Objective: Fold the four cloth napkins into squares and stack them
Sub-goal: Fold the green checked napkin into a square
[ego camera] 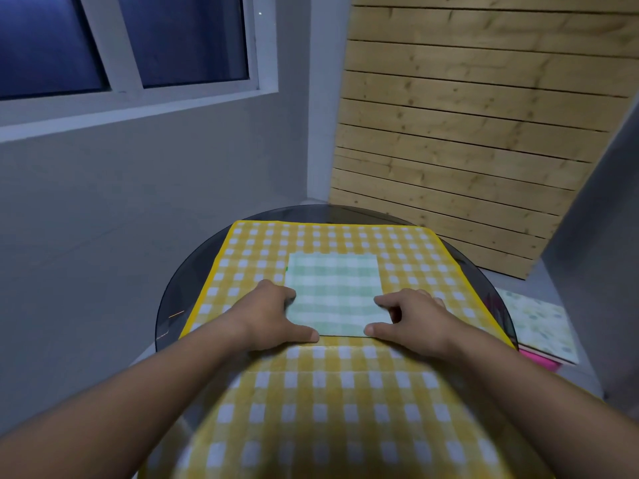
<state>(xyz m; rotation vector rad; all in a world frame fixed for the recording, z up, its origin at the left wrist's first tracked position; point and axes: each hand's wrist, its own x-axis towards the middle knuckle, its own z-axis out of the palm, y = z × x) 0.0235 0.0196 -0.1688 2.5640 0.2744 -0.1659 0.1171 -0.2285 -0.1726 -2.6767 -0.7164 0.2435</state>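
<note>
A folded green-and-white checked napkin (pixel 334 288) lies as a square on top of a large yellow-and-white checked cloth (pixel 349 392) spread over the round table. My left hand (pixel 276 316) pinches the green napkin's near left corner, thumb along its front edge. At the near right corner my right hand (pixel 411 319) grips the napkin the same way, fingers on top and thumb at the front edge. Both hands rest low on the yellow cloth.
The round dark glass table (pixel 179 305) stands in a corner, a grey wall with a window to the left, a wooden slatted panel (pixel 466 133) behind. Right of the table, lower down, lie a floral folded cloth (pixel 539 323) and a pink one (pixel 539 361) beneath it.
</note>
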